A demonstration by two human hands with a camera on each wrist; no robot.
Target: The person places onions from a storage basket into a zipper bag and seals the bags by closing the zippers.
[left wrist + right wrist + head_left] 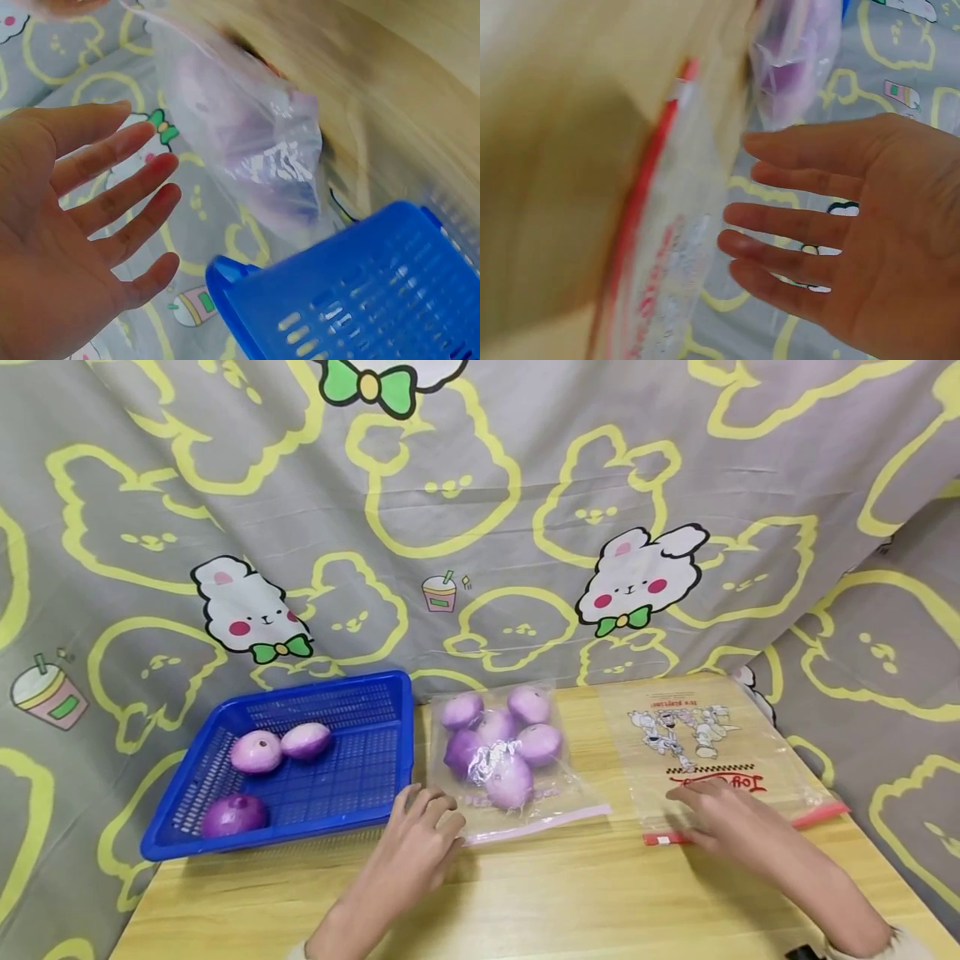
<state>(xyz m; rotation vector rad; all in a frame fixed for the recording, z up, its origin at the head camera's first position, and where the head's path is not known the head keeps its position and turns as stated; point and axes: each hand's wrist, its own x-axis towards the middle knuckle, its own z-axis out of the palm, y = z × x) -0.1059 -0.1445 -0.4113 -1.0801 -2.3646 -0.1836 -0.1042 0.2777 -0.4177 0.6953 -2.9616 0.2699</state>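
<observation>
Head view: my left hand spread flat beside the onion-filled zip bag at centre; right hand flat on the printed empty bag. Blue basket lower left.
Left wrist: fingers splayed, gripping nothing.
Right wrist: fingers splayed likewise. I'd pin the filled bag's seal edge before lifting.

The head camera is looking forward and down from above, taking in the whole tabletop with the patterned cloth filling the upper frame. The left wrist camera is sitting very close behind the left hand, facing the blue basket at lower right and the filled bag. The right wrist camera is hugging the right hand, facing the red-zip bag at left. Both wrist views are sharing that filled bag with the head view.
</observation>
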